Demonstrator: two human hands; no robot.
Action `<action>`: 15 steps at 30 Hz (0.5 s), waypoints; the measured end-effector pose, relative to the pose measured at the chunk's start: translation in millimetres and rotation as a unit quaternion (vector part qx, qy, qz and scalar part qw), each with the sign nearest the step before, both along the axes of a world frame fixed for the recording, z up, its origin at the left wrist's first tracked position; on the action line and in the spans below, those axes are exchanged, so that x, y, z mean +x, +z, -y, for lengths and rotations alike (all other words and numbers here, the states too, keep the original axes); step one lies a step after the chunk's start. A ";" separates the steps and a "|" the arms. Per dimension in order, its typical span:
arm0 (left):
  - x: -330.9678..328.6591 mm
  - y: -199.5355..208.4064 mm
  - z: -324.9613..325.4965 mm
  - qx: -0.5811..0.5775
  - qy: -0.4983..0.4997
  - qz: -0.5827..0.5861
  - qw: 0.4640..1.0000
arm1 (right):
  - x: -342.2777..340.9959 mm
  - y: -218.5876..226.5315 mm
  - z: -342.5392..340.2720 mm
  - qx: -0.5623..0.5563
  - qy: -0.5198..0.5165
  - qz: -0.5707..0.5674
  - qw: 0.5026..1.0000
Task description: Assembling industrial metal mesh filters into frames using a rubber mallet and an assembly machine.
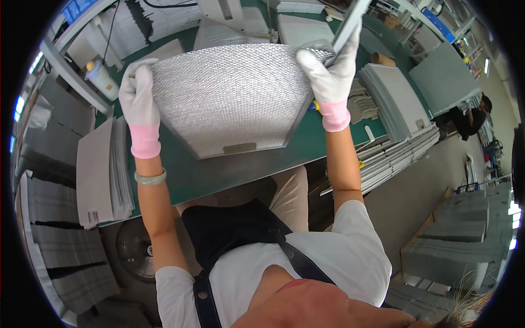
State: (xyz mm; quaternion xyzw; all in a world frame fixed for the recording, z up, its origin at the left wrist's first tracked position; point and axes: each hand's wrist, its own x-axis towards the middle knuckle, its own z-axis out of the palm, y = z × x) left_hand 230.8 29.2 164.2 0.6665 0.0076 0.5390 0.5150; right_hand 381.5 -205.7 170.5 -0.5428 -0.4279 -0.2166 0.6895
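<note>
A silver metal mesh filter panel (232,93) is tilted up over the green table, with thin metal framing along its sides and near edge. A small plate (239,147) sits at that near edge. My left hand (139,93), in a white glove with a pink cuff, is closed on the panel's left edge. At the far right corner, my right hand (334,76) wears a matching glove. Its thumb lies by the mesh and its fingers are behind a narrow metal frame strip (348,27) rising from that corner. Whether strip and panel are joined there is hidden by the hand.
Flat panels (101,169) stand stacked left of the table (219,177). More framed panels (396,98) and long metal strips (391,164) lie at right. A bottle (101,79) is at far left, a fan (134,249) below. Another person (470,117) is at far right.
</note>
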 end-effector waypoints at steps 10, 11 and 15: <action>-13.9 -0.4 8.5 0.007 0.033 0.015 0.999 | -4.6 28.9 17.7 -0.180 0.167 -0.013 0.969; -16.2 -2.5 5.9 0.023 0.049 -0.022 0.998 | -2.9 30.5 19.5 -0.201 0.139 0.037 0.969; 3.3 7.2 14.2 0.005 0.035 0.053 0.998 | 5.0 36.7 34.7 -0.260 0.112 0.005 0.959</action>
